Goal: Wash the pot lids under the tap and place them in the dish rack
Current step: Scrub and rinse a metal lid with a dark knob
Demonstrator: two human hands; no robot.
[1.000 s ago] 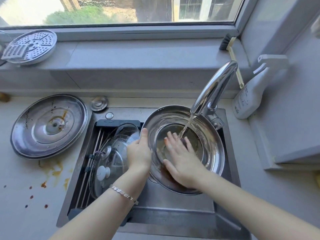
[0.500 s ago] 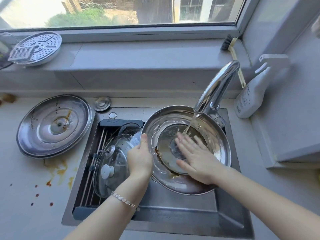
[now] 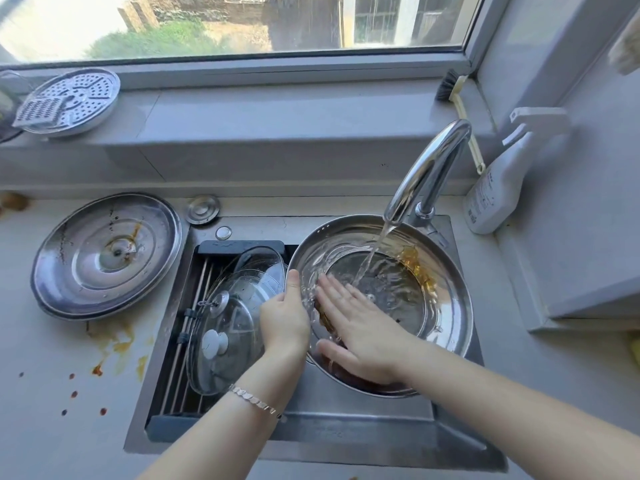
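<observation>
Kitchen sink below a sunlit window: a steel pot lid tilts under the running tap.
The left grip clasps its rim; the right grip, flat and wide, presses the inner face. Best to turn the lid so the tap's stream reaches the orange residue.

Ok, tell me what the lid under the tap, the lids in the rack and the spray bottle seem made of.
The lid under the tap: polished metal, probably stainless steel; it mirrors its surroundings. The lids in the rack: clear glass by the look; the rack's bars show through. One knob is white, perhaps plastic. The spray bottle: opaque matte white plastic, likely.
</observation>
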